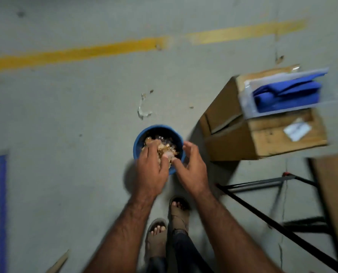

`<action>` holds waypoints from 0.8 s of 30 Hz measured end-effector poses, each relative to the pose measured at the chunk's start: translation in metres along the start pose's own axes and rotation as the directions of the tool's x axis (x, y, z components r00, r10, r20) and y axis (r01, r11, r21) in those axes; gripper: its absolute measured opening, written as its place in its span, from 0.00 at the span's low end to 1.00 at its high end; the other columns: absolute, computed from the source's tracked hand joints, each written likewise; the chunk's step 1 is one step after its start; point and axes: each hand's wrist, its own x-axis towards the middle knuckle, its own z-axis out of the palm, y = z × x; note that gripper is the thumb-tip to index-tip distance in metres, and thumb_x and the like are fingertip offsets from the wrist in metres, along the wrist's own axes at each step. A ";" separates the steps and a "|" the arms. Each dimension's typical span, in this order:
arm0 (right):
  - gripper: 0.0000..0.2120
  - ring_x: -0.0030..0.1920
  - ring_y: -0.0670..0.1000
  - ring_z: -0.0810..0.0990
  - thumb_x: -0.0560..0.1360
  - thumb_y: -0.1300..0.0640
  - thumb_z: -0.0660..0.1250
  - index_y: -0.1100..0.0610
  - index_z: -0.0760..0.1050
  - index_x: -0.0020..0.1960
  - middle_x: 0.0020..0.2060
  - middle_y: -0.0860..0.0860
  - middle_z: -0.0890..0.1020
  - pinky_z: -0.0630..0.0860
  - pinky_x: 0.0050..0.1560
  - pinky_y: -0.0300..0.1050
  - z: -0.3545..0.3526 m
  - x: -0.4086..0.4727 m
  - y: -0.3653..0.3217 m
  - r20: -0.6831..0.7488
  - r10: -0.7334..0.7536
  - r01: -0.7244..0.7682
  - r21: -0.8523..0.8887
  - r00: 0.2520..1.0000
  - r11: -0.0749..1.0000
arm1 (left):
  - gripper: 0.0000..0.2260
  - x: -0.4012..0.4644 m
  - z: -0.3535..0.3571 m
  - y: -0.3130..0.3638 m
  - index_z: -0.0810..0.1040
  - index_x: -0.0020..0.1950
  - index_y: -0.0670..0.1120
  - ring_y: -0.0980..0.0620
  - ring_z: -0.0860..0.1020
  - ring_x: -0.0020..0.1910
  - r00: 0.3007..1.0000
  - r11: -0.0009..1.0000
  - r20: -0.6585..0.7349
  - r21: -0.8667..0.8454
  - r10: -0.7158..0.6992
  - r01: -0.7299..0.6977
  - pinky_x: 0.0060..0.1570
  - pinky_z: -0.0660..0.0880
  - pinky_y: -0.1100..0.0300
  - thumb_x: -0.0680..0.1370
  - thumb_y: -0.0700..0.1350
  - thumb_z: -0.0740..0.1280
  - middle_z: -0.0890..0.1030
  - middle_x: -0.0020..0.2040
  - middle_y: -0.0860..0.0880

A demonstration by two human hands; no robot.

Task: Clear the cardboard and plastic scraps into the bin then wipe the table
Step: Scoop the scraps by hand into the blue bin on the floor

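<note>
Head view looks down at my two hands over the blue bin (137,143) on the floor. My left grip (152,170) holds a bunch of cardboard and plastic scraps (165,148) right over the bin. My right grip (191,170) is wide, just beside them. More bits (143,111) lie on the floor past the bin. I think the desk (333,194), off to my right, is not wiped yet.
</note>
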 end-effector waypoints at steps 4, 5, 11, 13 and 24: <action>0.25 0.67 0.46 0.77 0.77 0.57 0.73 0.54 0.72 0.72 0.65 0.48 0.79 0.73 0.66 0.36 -0.096 -0.098 -0.077 -0.159 -0.028 0.045 0.105 0.987 0.994 | 0.21 -0.060 -0.046 0.125 0.78 0.67 0.39 0.41 0.78 0.62 0.981 0.980 0.035 -0.070 0.190 -0.187 0.63 0.70 0.55 0.80 0.50 0.59 0.81 0.62 0.42; 0.25 0.66 0.46 0.78 0.77 0.57 0.73 0.54 0.72 0.72 0.65 0.48 0.79 0.73 0.65 0.36 -0.123 -0.123 -0.093 -0.208 -0.028 0.056 0.128 0.978 0.990 | 0.21 -0.075 -0.054 0.156 0.78 0.66 0.40 0.41 0.79 0.60 0.969 0.968 0.046 -0.076 0.242 -0.238 0.61 0.70 0.56 0.80 0.51 0.58 0.82 0.61 0.42; 0.22 0.64 0.47 0.78 0.76 0.57 0.71 0.51 0.71 0.69 0.63 0.50 0.79 0.71 0.51 0.22 -0.281 -0.276 -0.138 -0.587 0.024 0.125 0.212 0.809 0.969 | 0.18 -0.188 -0.067 0.336 0.78 0.65 0.44 0.45 0.78 0.59 0.776 0.799 0.196 -0.190 0.600 -0.570 0.59 0.74 0.51 0.80 0.50 0.59 0.81 0.61 0.45; 0.21 0.63 0.47 0.79 0.77 0.60 0.72 0.50 0.72 0.68 0.62 0.49 0.80 0.72 0.52 0.24 -0.321 -0.323 -0.136 -0.714 0.065 0.148 0.232 0.697 0.962 | 0.18 -0.230 -0.059 0.384 0.79 0.66 0.43 0.47 0.78 0.61 0.667 0.698 0.208 -0.243 0.715 -0.673 0.61 0.72 0.55 0.80 0.49 0.60 0.82 0.62 0.45; 0.24 0.64 0.46 0.78 0.76 0.60 0.75 0.50 0.72 0.69 0.62 0.46 0.78 0.75 0.56 0.29 -0.413 -0.522 -0.024 -0.921 0.280 0.108 0.318 0.272 0.942 | 0.19 -0.409 0.038 0.468 0.75 0.69 0.44 0.47 0.78 0.61 0.106 0.276 0.400 -0.396 0.910 -0.876 0.60 0.77 0.47 0.80 0.51 0.63 0.80 0.63 0.46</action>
